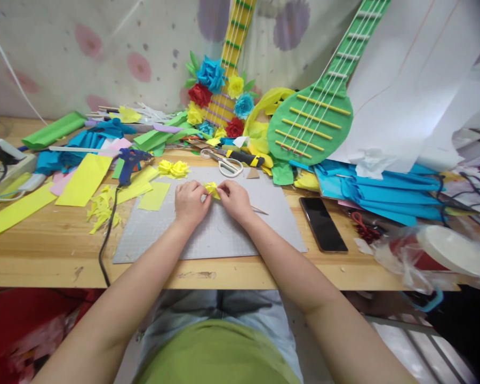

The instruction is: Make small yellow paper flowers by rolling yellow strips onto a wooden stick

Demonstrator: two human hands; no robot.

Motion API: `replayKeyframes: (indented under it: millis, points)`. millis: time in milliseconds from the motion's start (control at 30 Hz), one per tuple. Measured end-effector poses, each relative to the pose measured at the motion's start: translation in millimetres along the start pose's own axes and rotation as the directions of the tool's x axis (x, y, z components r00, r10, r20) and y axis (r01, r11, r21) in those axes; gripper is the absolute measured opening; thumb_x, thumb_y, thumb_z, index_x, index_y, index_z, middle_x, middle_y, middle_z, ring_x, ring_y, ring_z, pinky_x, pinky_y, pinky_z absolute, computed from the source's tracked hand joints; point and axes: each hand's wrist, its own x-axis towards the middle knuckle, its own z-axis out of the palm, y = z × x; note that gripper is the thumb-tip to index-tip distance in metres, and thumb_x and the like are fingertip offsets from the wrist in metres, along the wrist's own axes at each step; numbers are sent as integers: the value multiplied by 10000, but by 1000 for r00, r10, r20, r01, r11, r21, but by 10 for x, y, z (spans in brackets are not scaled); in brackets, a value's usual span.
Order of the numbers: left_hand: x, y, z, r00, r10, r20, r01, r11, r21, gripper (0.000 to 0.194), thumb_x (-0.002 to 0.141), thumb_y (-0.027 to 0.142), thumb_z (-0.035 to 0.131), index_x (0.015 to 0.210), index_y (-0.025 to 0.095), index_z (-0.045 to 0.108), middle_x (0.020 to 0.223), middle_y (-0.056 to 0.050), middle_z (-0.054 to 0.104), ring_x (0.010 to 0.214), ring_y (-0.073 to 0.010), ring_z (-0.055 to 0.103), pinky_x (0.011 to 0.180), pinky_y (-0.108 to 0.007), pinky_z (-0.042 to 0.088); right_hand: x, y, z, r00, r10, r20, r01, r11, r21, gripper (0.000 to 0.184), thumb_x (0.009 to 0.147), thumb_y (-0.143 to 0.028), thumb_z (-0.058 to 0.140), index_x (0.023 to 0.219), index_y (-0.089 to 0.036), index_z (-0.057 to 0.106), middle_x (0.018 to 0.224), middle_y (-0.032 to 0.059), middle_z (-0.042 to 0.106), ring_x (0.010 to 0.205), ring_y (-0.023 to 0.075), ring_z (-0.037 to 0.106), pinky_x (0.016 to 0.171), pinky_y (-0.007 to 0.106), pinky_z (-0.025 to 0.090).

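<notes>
My left hand [190, 202] and my right hand [235, 200] meet over a grey cutting mat [212, 234]. Both pinch a small yellow paper flower [212, 189] between their fingertips. A thin wooden stick [259, 210] pokes out to the right from under my right hand. Two finished yellow paper flowers [173, 168] lie at the mat's far left corner. Flat yellow paper pieces [154, 196] lie just left of my left hand.
A blue glue gun [130, 160] with a black cord stands left of the mat. Scissors [226, 164] lie beyond my hands. A black phone [322, 224] rests on the right. Paper guitars [310, 120], paper flowers, blue and green paper crowd the back. A tape roll in plastic [452, 253] sits far right.
</notes>
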Motion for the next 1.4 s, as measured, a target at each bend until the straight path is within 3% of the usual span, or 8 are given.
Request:
replayKeyframes:
  millis: [300,533,633,733,833,967,1067,1400]
  points:
    - [-3,24,-1,999,22,40,-24,999,44,113,767,270,473,727,192,544,753,-52,583,766,-196,516,739,-352,297,16,-1,-21,999,41,-11,-41,999,4,122,786,-255,459,775,-190,561,779,11,595,709,123,521,676,241,385]
    - [-8,161,-82,985,-175,2,173,972,-157,113,718,257,509,774,179,570,756,-47,590,732,-173,529,675,-298,356,-2,-16,5,998,57,26,-56,998,-29,137,798,-249,432,806,-192,556,818,23,599,749,126,532,695,250,392]
    - [1,201,-58,919,-341,197,394,810,-435,222,747,360,480,722,186,615,693,-11,622,608,-121,524,586,-249,377,-18,-53,2,1000,19,2,-19,999,-48,138,810,-244,420,807,-195,549,824,27,596,770,133,531,702,251,390]
    - [36,164,-6,775,-533,339,612,500,-613,291,708,425,512,693,160,632,653,-14,625,502,-93,490,457,-215,354,-40,-120,-3,1000,-30,-3,30,995,-91,137,822,-241,416,800,-195,543,816,33,593,768,140,531,689,246,383]
    - [83,124,-18,656,-611,442,676,216,-705,280,644,404,584,720,139,632,688,-27,630,459,-67,459,363,-180,303,-61,-186,1,998,-64,10,65,989,-134,128,827,-229,417,804,-191,538,822,40,592,769,144,529,682,244,376]
    - [115,140,-110,563,-573,595,693,-64,-718,222,603,308,638,737,133,613,755,-39,637,530,-57,522,389,-145,363,-68,-200,10,997,-75,-11,72,981,-183,144,841,-239,400,808,-191,531,831,45,586,774,148,521,680,248,365]
    - [107,178,-136,540,-557,631,688,-140,-712,194,610,275,641,733,136,586,760,-38,638,576,-79,573,425,-164,430,-56,-160,13,997,-60,-49,49,976,-213,159,850,-250,385,811,-192,527,834,42,578,771,147,514,677,246,357]
    - [97,200,-52,579,-500,644,679,-143,-720,168,626,251,654,712,112,614,691,-46,637,585,-105,597,454,-187,460,-67,-176,68,992,-127,-22,116,955,-273,180,862,-262,374,810,-184,528,835,54,580,774,156,511,672,251,356]
